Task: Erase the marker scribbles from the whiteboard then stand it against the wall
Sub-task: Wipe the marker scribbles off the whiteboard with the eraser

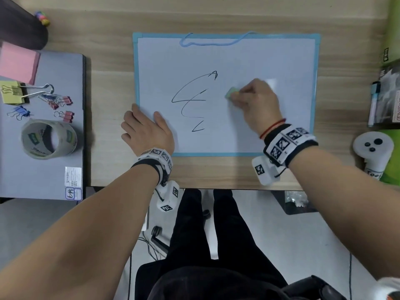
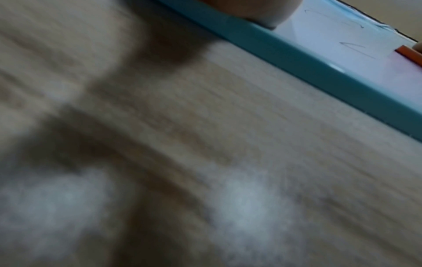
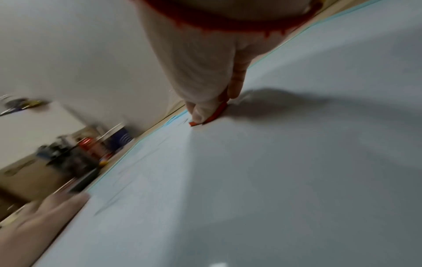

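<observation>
A whiteboard with a light blue frame and a blue hanging cord lies flat on the wooden desk. Black marker scribbles remain on its left-centre part. My right hand grips a small eraser, pale green on top with an orange underside, and presses it on the board just right of the scribbles. My left hand lies flat with straight fingers over the board's lower left edge, thumb on the white surface.
A grey closed laptop at the left carries sticky notes, several binder clips and a tape roll. Books and a marker stand at the right edge, with a white controller below them. The desk's front edge runs near my wrists.
</observation>
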The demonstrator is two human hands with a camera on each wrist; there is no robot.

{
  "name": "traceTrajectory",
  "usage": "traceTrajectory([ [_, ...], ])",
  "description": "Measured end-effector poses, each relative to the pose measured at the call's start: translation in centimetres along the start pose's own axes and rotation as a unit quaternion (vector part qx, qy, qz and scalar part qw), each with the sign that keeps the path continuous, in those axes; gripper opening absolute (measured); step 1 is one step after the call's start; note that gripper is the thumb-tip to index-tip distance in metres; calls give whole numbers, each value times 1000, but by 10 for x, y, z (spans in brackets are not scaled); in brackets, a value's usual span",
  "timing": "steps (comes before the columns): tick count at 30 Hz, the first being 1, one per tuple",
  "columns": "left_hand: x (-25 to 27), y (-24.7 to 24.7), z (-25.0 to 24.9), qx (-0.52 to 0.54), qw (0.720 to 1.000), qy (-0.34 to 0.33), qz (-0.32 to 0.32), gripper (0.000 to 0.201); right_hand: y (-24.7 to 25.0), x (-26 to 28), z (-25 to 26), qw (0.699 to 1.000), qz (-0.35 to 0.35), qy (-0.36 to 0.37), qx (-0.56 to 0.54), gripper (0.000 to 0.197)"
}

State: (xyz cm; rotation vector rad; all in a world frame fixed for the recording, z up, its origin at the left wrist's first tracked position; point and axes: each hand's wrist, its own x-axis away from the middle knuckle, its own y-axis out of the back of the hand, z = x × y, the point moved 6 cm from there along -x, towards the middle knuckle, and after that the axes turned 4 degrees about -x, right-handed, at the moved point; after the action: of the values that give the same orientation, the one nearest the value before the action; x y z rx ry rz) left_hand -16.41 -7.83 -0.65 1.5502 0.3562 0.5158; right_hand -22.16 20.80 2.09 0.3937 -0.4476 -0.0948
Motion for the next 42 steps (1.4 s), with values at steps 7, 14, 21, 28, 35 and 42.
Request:
traceTrajectory([
  [7,-1,0,0,0,1000,1,1,59,-48,54,-18,982,155,21,109,21],
  [14,0,0,0,-2,1000,3,-3,59,-31,-23,19,952,49,134,271,13],
  [21,-1,1,0,6,1000,4,-6,59,-105,61,12,938,291,83,167,21],
  [28,-1,0,1,2,1000,0,-3,59,-76,-7,35,969,157,103,162,12],
  [35,0,1,-1,8,1000,3,2,60,-98,28,27,948,262,77,163,22],
  [42,-1,1,0,1,1000,3,8,60,-109,-11,49,983,165,35,80,19],
])
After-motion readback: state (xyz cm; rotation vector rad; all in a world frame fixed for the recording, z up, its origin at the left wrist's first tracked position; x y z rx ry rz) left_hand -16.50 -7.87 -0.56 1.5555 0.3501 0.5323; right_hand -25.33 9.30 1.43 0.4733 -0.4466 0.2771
